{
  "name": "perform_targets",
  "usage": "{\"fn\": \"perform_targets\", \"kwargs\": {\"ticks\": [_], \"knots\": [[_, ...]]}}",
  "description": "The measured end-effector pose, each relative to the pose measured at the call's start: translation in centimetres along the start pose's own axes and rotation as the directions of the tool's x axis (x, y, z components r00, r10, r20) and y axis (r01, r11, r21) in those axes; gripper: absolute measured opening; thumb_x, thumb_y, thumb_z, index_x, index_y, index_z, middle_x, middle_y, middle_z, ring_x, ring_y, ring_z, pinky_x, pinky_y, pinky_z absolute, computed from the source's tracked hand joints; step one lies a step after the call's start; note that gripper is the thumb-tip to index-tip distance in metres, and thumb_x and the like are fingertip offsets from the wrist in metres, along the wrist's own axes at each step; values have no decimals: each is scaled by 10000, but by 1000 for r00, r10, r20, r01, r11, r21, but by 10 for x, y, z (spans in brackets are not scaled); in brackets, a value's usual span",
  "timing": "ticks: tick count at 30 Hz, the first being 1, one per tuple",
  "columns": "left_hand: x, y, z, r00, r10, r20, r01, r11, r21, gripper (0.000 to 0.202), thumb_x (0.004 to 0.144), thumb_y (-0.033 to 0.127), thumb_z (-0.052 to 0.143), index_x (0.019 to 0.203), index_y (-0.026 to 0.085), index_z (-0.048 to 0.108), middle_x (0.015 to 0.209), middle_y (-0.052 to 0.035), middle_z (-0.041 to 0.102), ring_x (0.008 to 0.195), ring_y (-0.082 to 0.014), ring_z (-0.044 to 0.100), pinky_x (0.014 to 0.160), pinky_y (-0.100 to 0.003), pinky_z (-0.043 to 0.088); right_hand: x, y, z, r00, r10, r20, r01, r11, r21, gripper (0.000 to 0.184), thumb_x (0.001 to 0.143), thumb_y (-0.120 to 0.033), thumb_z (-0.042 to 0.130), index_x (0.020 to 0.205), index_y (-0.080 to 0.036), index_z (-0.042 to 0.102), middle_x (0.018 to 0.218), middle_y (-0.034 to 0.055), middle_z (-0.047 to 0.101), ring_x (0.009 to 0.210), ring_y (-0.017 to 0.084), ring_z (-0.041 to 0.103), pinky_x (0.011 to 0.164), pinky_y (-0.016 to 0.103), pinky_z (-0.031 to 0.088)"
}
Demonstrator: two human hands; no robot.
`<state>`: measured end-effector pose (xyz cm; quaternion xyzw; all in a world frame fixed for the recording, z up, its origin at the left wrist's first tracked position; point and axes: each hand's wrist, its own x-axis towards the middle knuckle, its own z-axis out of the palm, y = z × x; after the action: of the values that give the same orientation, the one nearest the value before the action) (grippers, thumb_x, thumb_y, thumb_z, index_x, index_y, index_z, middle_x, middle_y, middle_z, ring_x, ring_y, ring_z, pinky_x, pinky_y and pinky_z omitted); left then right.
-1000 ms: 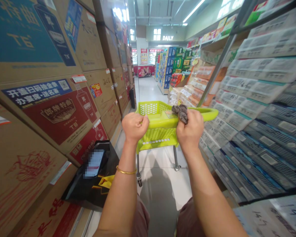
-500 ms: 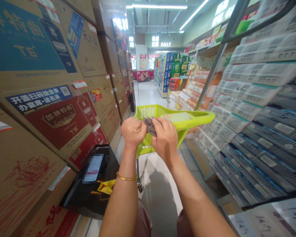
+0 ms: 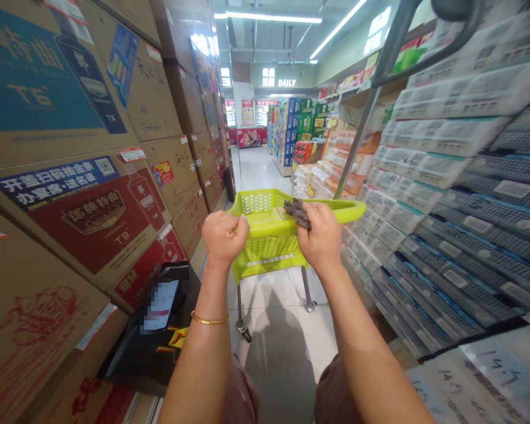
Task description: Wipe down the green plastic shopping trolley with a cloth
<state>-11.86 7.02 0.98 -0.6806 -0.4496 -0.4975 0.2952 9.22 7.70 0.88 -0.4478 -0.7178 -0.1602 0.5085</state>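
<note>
A shopping cart (image 3: 269, 228) stands between stacked cartons (image 3: 99, 215) at left and stacked packs (image 3: 450, 221) at right.

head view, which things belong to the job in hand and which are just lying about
In use, it seems:
- grey-brown cloth, in the right hand
- green cart, its handle gripped by the left hand

Just about:
- black bag
- phone, on the bag
- cardboard boxes
- stacked packs

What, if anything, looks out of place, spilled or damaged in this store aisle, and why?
The smartphone lies on a black bag beside liquor cartons; it looks like a personal item among stock, and blocky pixels hide part of it. No spill or damage shows around the yellow-green shopping cart.
</note>
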Motion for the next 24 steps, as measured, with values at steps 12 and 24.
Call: {"fn": "perform_targets", "kwargs": {"ticks": [12, 24], "knots": [[1, 59, 3, 980, -175, 98, 158, 974, 161, 233, 888, 259, 440, 923, 171, 653, 865, -96, 710, 766, -241, 607, 733, -378, 359, -8, -53, 6, 1000, -1, -5, 1, 999, 46, 390, 869, -381, 469, 1124, -128, 620, 1093, 137, 626, 1007, 243, 544, 912, 399, 438], [-3, 30, -2, 996, -81, -46, 83, 996, 39, 212, 873, 276, 527, 819, 221, 725, 874, -21, 756, 761, -175, 679, 687, -326, 376, -4, -32, 13, 984, -139, -109, 143, 989, 25, 286, 915, -301, 469, 1132, -206, 629, 1112, 80, 670, 1028, 182, 580, 907, 323, 450]]}}
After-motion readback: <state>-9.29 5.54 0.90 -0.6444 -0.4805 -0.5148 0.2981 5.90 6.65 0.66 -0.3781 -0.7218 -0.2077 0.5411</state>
